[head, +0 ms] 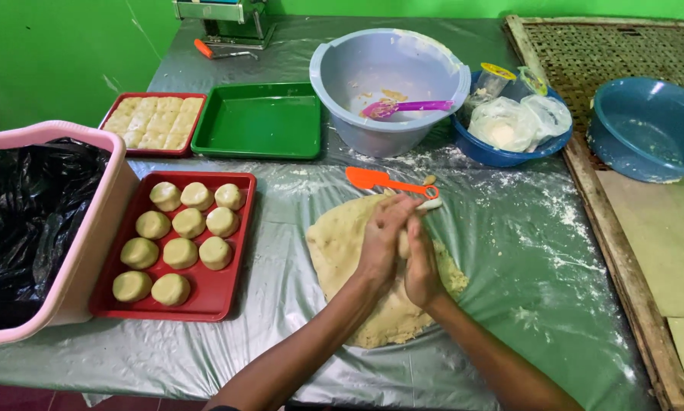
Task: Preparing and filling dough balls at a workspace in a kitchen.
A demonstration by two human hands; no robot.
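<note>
Pink bin (90, 228): I am seeing it far left of my grip, lined with a black bag, its wall touching the near red tray; I am treating that side as closed.
Near red tray (228, 297): it is lying left of my hands, carrying eleven rounded dough portions (180, 253) in rows; bare room is showing at its near right corner.
Far trays: a second red tray (113, 110) of flat pale pieces and a green tray (259, 122) with nothing in it are sitting beyond and left of the grip, side by side.
Dough slab (342, 243): it is spreading directly under my hands on the plastic sheet.
Left hand (380, 240): I am pressing it palm-in against the right, fingers curled.
Right hand (422, 262): I am cupping it against the left; the two are clamped together on a small dough piece (404, 245), only a sliver showing between them.
Doing it well: I am judging that even pressure and a rolling motion between the palms should be matching the tray's rounds.
Orange spatula (387, 181): it is lying just beyond my fingertips, near enough to knock.
Grey bowl (391, 87): it is standing further beyond, holding a purple spatula.
Blue basin (502, 152): beyond and right, holding bags.
Open room: floured sheet is lying bare right of the grip, up to the wooden frame (616, 251).
</note>
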